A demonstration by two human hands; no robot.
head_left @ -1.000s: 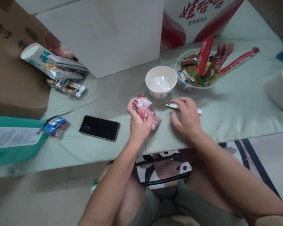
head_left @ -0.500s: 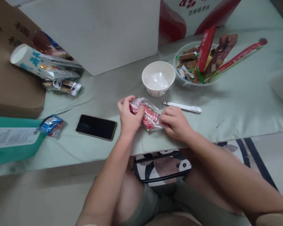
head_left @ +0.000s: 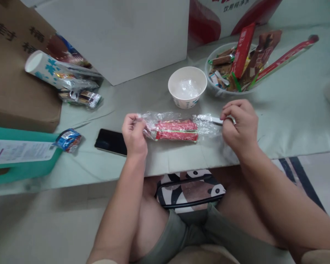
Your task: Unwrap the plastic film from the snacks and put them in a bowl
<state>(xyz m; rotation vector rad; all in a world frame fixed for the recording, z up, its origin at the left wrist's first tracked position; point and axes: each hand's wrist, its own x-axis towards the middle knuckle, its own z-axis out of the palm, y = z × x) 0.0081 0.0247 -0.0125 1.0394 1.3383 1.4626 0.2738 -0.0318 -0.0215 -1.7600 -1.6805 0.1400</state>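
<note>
Red snack packets point(head_left: 177, 131) with a green-and-white stripe lie side by side across a sheet of clear plastic wrap point(head_left: 209, 128). My left hand point(head_left: 134, 135) is closed, pinching the wrap's left end. The right end is pinched in my closed right hand point(head_left: 240, 126), and the wrap stretches between the two hands just above or on the table. Partly behind the wrap, near my right fingers, is a white utility knife point(head_left: 213, 118). A paper bowl point(head_left: 187, 88) with crumpled clear plastic in it stands just beyond.
A clear plastic bowl point(head_left: 209, 79) of wrapped snacks stands at the back right. To the left are a black phone point(head_left: 110, 141), a blue snack packet point(head_left: 69, 140), a stack of paper cups point(head_left: 42, 68) and a green box point(head_left: 24, 165). Large cartons line the back, including a white one point(head_left: 143, 40).
My hands have moved apart, the right one outward and up. The wrap is now spread out between them, with the packets lying level. My left hand now covers part of the phone.
</note>
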